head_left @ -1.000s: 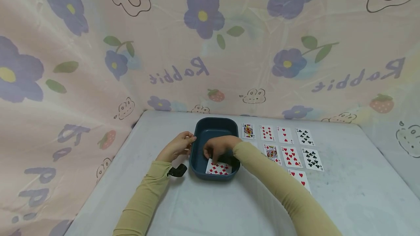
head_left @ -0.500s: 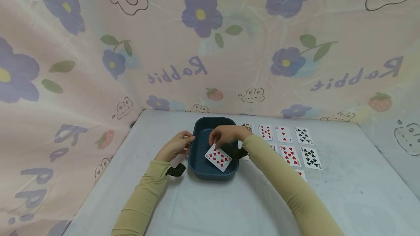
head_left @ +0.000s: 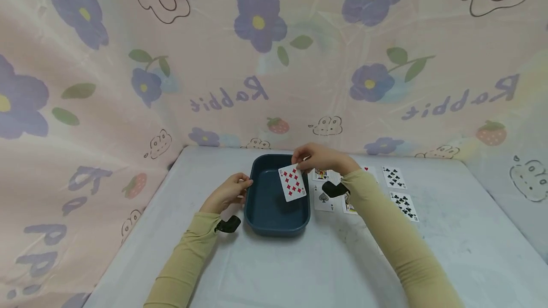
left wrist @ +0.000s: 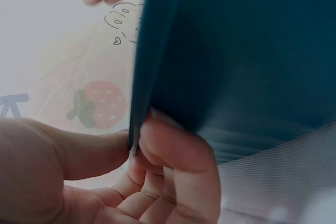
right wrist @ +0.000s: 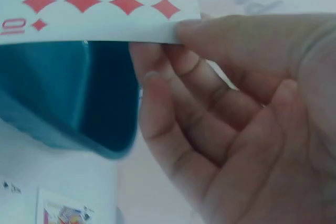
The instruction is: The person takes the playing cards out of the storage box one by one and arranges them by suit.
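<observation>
A ten of diamonds playing card [head_left: 293,184] hangs tilted above the right part of a dark blue rectangular bin [head_left: 265,206]. My right hand [head_left: 323,158] pinches the card at one corner; in the right wrist view, the thumb lies on the face of the card [right wrist: 79,27] and fingers are behind it. My left hand [head_left: 227,195] holds the left rim of the bin. Seen from the left wrist, thumb and index finger pinch the wall of the bin [left wrist: 236,51]. The visible floor of the bin bears no cards.
Face-up cards lie in rows right of the bin, among them an ace of spades [head_left: 324,199], a face card [head_left: 320,175] and two clubs cards [head_left: 394,178]. My right forearm hides several others. A printed curtain [head_left: 214,61] stands behind the white table [head_left: 257,270].
My right hand has lifted the ten of diamonds from the bin's floor, moving it up and right while it turned more upright. The left hand has stayed on the rim.
</observation>
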`<action>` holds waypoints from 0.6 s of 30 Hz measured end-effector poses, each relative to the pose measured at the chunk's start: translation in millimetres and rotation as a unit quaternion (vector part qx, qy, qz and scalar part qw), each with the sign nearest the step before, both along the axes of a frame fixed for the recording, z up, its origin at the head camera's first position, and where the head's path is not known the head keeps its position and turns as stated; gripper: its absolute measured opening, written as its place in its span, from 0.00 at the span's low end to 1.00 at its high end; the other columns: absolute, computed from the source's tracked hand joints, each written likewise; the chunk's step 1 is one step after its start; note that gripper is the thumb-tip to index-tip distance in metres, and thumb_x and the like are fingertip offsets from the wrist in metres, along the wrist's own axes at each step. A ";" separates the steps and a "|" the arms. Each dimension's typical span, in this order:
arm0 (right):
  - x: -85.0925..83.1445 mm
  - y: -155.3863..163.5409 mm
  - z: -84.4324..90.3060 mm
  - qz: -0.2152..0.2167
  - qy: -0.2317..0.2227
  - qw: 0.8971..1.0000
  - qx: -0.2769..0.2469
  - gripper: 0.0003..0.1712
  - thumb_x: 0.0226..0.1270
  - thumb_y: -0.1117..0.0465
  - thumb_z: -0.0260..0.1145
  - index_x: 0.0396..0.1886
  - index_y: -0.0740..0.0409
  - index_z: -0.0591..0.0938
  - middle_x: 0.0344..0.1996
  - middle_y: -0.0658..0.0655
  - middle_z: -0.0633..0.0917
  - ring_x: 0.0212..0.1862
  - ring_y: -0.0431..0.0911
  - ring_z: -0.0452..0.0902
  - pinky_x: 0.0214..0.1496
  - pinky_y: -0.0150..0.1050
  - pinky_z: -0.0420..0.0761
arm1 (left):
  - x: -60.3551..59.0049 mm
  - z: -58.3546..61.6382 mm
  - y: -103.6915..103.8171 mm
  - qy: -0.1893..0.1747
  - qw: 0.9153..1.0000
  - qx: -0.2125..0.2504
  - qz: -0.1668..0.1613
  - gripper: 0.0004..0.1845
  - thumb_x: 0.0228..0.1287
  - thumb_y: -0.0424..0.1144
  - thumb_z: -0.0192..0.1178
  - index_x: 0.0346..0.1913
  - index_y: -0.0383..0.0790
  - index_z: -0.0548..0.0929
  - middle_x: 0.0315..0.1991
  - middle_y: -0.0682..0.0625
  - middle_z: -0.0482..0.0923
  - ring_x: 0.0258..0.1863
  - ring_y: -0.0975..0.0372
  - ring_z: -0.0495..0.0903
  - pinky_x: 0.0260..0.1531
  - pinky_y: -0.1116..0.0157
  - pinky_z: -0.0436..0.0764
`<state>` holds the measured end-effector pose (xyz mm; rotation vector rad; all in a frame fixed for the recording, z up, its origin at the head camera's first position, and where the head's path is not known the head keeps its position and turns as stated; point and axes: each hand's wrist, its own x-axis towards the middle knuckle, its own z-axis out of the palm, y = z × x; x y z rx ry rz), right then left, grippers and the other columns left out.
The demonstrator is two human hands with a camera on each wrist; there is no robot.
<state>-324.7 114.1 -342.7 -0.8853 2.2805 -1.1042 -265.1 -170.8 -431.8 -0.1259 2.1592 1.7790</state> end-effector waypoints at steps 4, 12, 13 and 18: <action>6.2 23.6 2.1 -0.044 -0.003 0.999 -0.018 0.07 0.66 0.69 0.62 0.43 0.64 0.79 0.34 0.59 0.80 0.34 0.52 0.76 0.36 0.41 0.78 | -0.9 0.1 -0.2 0.003 1.000 0.001 -0.001 0.07 0.74 0.37 0.50 0.44 0.35 0.68 0.28 0.49 0.70 0.23 0.61 0.70 0.21 0.67 0.73; 18.6 81.3 -9.9 -0.125 -0.049 0.990 -0.052 0.11 0.70 0.65 0.60 0.48 0.67 0.75 0.39 0.63 0.79 0.41 0.54 0.78 0.43 0.42 0.79 | -0.5 3.2 -0.5 0.001 1.000 0.000 0.001 0.07 0.74 0.37 0.50 0.43 0.35 0.68 0.28 0.48 0.69 0.22 0.61 0.70 0.21 0.67 0.73; 21.2 89.0 -11.8 -0.129 -0.051 0.989 -0.051 0.12 0.70 0.64 0.60 0.48 0.67 0.75 0.39 0.64 0.79 0.41 0.52 0.78 0.43 0.42 0.79 | -0.5 3.0 -0.1 -0.001 1.000 -0.001 0.002 0.07 0.74 0.37 0.50 0.43 0.35 0.68 0.28 0.48 0.69 0.22 0.61 0.70 0.21 0.67 0.73; 40.6 123.9 -27.7 -0.154 -0.071 0.984 -0.044 0.15 0.70 0.63 0.60 0.50 0.70 0.74 0.41 0.64 0.80 0.44 0.57 0.77 0.48 0.47 0.78 | -0.7 1.6 1.9 -0.003 1.000 -0.003 0.004 0.07 0.74 0.37 0.50 0.44 0.35 0.68 0.28 0.48 0.70 0.21 0.61 0.70 0.21 0.66 0.74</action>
